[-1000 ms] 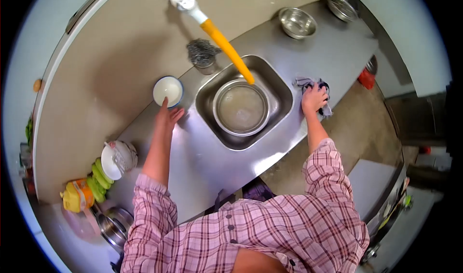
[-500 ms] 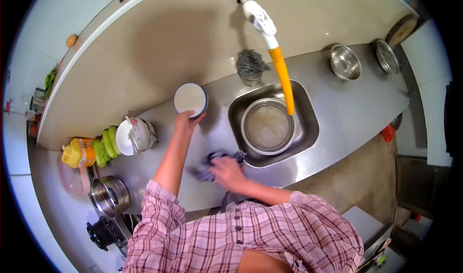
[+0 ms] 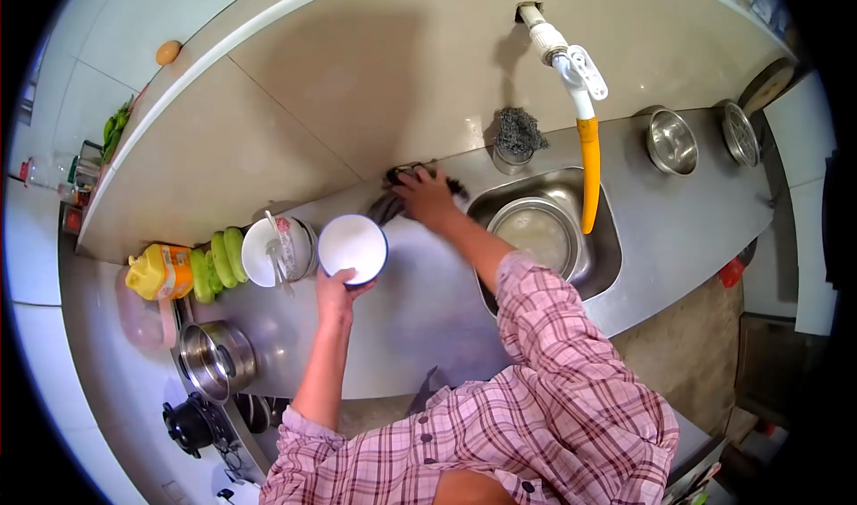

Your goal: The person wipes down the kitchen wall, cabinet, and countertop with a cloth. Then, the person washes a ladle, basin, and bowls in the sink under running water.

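Observation:
My left hand (image 3: 336, 298) grips a white bowl with a blue rim (image 3: 352, 244) by its near edge, thumb over the rim. The bowl is held above the steel counter (image 3: 420, 326), its inside toward me. At the back of the counter, close to the wall, my right hand (image 3: 428, 196) presses down on a dark, crumpled cloth (image 3: 387, 207), fingers bent over it. Just left of the held bowl lie more white bowls (image 3: 262, 251) tipped on their sides, with a spoon across them.
A steel basin (image 3: 534, 228) of cloudy water sits in the sink (image 3: 616, 264), under a yellow hose (image 3: 590, 175). A scouring pad (image 3: 519, 133) rests on a cup behind it. Steel bowls (image 3: 671, 141) stand right; green bananas (image 3: 228, 257), a yellow bottle (image 3: 159, 273) and a pot (image 3: 217, 360) left.
My right hand has carried the cloth from the counter's front, left of the sink, to the back by the wall. My left hand holds the bowl lower, nearer the other bowls. The view has shifted.

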Demonstrator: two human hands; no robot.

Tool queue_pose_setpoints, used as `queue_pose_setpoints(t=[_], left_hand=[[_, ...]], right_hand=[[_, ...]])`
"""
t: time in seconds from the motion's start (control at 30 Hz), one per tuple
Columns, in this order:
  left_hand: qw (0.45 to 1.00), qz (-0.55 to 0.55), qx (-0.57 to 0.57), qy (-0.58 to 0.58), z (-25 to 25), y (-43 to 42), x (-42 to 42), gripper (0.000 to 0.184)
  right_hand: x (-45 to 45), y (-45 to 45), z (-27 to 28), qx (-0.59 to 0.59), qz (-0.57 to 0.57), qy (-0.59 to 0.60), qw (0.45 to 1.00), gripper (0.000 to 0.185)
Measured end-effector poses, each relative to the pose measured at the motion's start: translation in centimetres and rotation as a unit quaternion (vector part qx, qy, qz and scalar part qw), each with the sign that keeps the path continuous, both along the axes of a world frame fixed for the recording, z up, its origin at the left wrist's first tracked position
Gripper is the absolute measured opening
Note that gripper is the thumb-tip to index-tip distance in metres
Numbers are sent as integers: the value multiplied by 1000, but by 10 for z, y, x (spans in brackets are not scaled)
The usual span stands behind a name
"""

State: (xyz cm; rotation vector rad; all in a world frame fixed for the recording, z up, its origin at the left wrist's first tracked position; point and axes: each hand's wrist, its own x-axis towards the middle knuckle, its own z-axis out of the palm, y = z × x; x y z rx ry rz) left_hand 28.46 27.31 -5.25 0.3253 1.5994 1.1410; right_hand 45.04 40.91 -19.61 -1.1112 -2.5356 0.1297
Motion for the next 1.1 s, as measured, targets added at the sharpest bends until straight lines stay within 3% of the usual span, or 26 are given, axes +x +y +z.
queue_pose_setpoints(t=[0.07, 0.3, 0.4, 0.57, 0.67, 0.9, 1.03, 1.1], left_hand=[[1000, -10, 16, -1, -1, 0, 4, 61], [997, -39, 46, -38, 3, 19, 10, 59], [995, -58, 27, -70, -1, 28, 19, 58], [995, -28, -18, -97, -52, 24, 29, 58], [995, -3, -26, -96, -69, 19, 28, 59], [995, 13, -15, -95, -85, 14, 23, 59], [994, 23, -1, -108, -101, 12, 24, 59], [993, 18, 13, -116, -104, 12, 27, 57]], right_hand=[[47, 26, 4, 53, -25, 37, 998, 36], [99, 15, 12, 4, -321, 51, 946, 35], [93, 47, -8, -19, -375, 148, 915, 33], [75, 44, 111, 96, -282, 314, 902, 36], [75, 62, 137, 135, -300, 327, 886, 39], [65, 58, 19, 6, -375, 253, 892, 32], [75, 65, 40, -115, -371, 311, 867, 38], [75, 74, 77, -6, -314, 360, 879, 44]])
